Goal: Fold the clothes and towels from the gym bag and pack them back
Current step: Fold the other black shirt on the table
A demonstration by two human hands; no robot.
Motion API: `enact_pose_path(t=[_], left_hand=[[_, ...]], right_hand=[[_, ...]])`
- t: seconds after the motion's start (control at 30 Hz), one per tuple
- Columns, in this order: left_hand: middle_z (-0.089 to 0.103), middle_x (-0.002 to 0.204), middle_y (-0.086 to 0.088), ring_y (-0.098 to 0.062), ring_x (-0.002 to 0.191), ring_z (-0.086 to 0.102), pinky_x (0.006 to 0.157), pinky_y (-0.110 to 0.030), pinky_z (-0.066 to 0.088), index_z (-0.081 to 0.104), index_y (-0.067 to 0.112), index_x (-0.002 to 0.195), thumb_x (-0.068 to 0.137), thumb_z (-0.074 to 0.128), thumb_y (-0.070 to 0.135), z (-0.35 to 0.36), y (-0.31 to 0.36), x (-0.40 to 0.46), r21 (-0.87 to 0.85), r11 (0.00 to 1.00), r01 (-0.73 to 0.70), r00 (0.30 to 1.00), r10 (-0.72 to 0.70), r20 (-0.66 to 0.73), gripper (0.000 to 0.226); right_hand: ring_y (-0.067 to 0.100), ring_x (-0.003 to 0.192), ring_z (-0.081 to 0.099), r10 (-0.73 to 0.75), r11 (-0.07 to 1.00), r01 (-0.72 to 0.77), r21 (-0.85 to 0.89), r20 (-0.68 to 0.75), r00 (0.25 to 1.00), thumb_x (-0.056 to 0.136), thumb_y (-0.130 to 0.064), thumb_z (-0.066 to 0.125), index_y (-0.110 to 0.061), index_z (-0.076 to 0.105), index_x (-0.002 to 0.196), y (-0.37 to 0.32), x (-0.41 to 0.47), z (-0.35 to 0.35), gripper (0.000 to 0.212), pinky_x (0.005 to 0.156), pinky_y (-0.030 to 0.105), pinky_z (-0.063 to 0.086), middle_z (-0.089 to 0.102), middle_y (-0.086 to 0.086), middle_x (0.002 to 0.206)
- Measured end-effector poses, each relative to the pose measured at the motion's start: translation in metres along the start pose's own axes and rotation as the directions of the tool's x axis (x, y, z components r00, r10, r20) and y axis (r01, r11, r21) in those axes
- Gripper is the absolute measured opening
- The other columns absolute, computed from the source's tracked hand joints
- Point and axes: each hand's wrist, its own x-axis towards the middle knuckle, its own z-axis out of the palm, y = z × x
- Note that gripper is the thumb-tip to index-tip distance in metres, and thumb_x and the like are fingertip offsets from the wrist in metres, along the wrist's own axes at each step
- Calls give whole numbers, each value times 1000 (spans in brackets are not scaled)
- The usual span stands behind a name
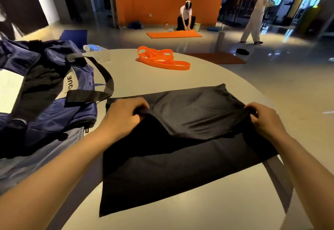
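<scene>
I have the black garment point(180, 139) flat on the table point(207, 211), beside the bag point(45, 106). My left hand point(124, 115) and right hand point(263, 119) each pinch a corner of its folded-over layer. It looks thin, limp, slippery; edges grip best. Smooth round tabletop, dim gym floor beyond.

Dim room, warm overhead glare on table point(198, 77); wide-angle edge warping.

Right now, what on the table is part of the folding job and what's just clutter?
Job: black garment, pinched by left hand and right hand; navy gym bag, open, dark cloth inside.
Lying about: orange resistance bands; water bottle, on its side.
</scene>
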Motion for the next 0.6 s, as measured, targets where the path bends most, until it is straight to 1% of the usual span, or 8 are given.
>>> enact_pose_path(t=[0.1, 0.17, 0.2, 0.3, 0.37, 0.43, 0.5, 0.6], left_hand=[[63, 72, 9, -3, 70, 56, 64, -13, 40, 64, 19, 82, 82, 65, 19, -15, 10, 1, -169, 984, -55, 981, 22, -191, 1], [63, 73, 8, -6, 72, 58, 65, -19, 42, 61, 26, 78, 79, 64, 22, -10, 4, -18, -262, 965, -5, 983, -44, -179, 5], [63, 78, 12, -5, 73, 58, 66, -20, 43, 60, 29, 78, 76, 59, 26, -3, -3, -30, -287, 957, 39, 989, -78, -124, 3], [62, 96, 20, 0, 85, 59, 77, -16, 43, 56, 42, 94, 71, 50, 30, 17, -27, -66, -84, 996, -8, 997, 14, 71, 27], [64, 107, 15, -9, 99, 58, 88, -20, 45, 57, 39, 108, 66, 60, 13, 25, -38, -74, 107, 978, -179, 974, 161, 157, 49], [64, 115, 4, -11, 105, 53, 90, -25, 47, 62, 28, 117, 56, 72, -8, 26, -42, -70, 142, 954, -263, 953, 233, 195, 71], [68, 108, 4, -8, 101, 52, 86, -19, 45, 66, 26, 110, 49, 76, -13, 25, -39, -61, 138, 935, -326, 927, 288, 241, 74], [71, 91, 9, -11, 86, 64, 73, -25, 48, 58, 35, 100, 56, 67, 8, 21, -34, -48, 192, 905, -379, 910, 327, 254, 52]], right_hand=[[28, 85, 55, 1, 989, 22, 145, -158, 988, 88, 6, 47, -4, 61, 106, -10, 7, -20, 25, 75, 34, 42, 60, 12, 96], [30, 90, 60, 17, 968, 33, 248, -194, 981, 89, 7, 45, -6, 61, 107, -6, 1, -27, 28, 81, 34, 50, 60, 9, 98], [29, 90, 60, 23, 967, 26, 253, -188, 982, 88, 8, 45, -6, 62, 107, -3, -5, -27, 29, 80, 27, 49, 61, 9, 99], [30, 92, 60, 50, 992, -45, 116, -42, 998, 85, 6, 55, -7, 62, 112, 13, -25, -9, 31, 77, 28, 42, 65, 13, 107], [31, 99, 58, 93, 994, -97, 45, 94, 991, 83, 5, 61, -10, 58, 121, 20, -30, 5, 40, 80, 32, 41, 61, 15, 114], [31, 104, 57, 117, 990, -123, 65, 94, 989, 81, 9, 58, -11, 59, 120, 20, -30, 11, 44, 84, 36, 44, 58, 16, 115], [30, 106, 57, 120, 985, -124, 122, 34, 992, 81, 15, 52, -9, 63, 114, 16, -28, 9, 43, 88, 33, 42, 58, 16, 114], [20, 97, 54, 150, 969, -135, 206, -61, 987, 83, 13, 45, -9, 67, 100, 7, -24, 2, 35, 87, 26, 38, 61, 9, 106]])
